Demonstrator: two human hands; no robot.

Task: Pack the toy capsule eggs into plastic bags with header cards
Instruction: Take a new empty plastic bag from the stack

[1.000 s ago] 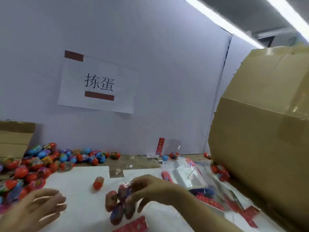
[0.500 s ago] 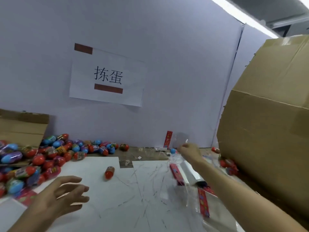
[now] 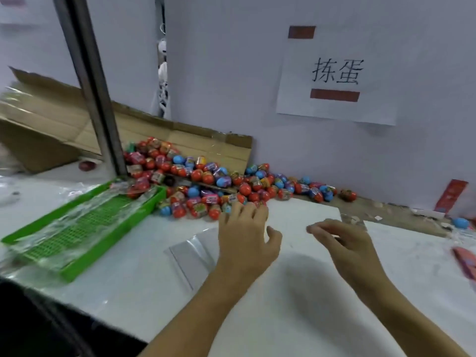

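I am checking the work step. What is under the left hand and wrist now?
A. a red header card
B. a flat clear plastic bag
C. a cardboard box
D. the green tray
B: the left hand is over a flat clear plastic bag lying on the white table, its fingertips at the capsule eggs.

Left hand [image 3: 246,235] reaches forward, fingers spread; right hand [image 3: 345,243] hovers, fingers loosely curled

A pale lavender partition wall [image 3: 231,86] stood beyond the hands, bearing a white paper sign [image 3: 334,78] with black characters and brown tape. A dark metal post [image 3: 90,86] rose to their left from the white counter [image 3: 283,292], before flattened brown cardboard [image 3: 64,119].
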